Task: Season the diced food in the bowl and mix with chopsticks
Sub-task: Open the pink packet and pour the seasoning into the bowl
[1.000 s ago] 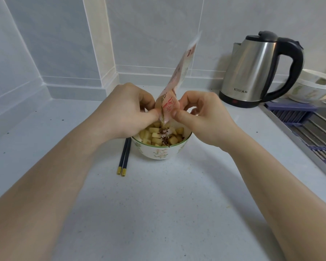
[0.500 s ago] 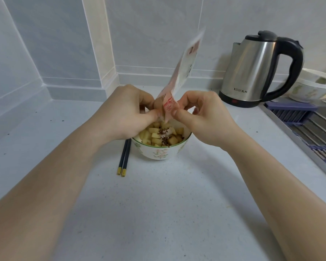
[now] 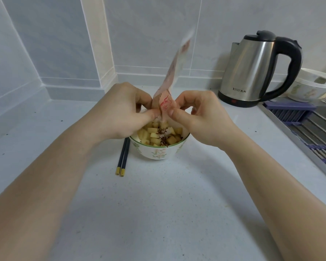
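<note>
Bowl mid-counter, diced food in it. Chopsticks just left of bowl. Packet above bowl, between both hands. Kettle behind right; rack far right.

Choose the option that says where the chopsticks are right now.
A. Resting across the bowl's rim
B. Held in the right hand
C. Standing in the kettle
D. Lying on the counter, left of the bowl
D: the chopsticks lie flat on the counter just left of the bowl, untouched, while both hands pinch the seasoning packet above it.
</note>
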